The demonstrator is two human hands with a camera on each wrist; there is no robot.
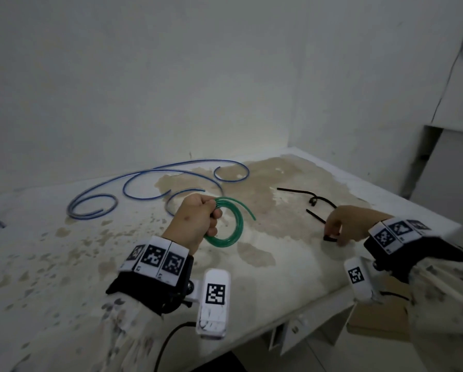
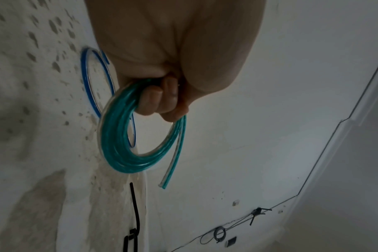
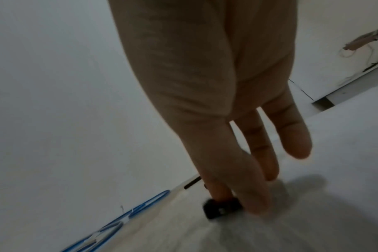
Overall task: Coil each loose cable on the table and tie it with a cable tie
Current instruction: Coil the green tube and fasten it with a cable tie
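Note:
My left hand (image 1: 198, 221) grips a green cable (image 1: 234, 229) wound into a small coil, held just above the stained white table (image 1: 278, 280). One short green end sticks out to the right. In the left wrist view the fingers (image 2: 160, 100) curl round the top of the green coil (image 2: 119, 145). My right hand (image 1: 340, 232) reaches down near the table's right side. Its thumb and forefinger pinch the head of a black cable tie (image 1: 316, 216) that lies on the table. In the right wrist view the right hand (image 3: 231, 199) has that black tie head (image 3: 220, 208) under its fingertips.
A long blue cable (image 1: 144, 183) lies loose in wide loops at the back left of the table. More black ties (image 1: 300, 191), one looped, lie beyond my right hand. The table's front-right edge runs close by, with a cardboard box (image 1: 380, 318) below it.

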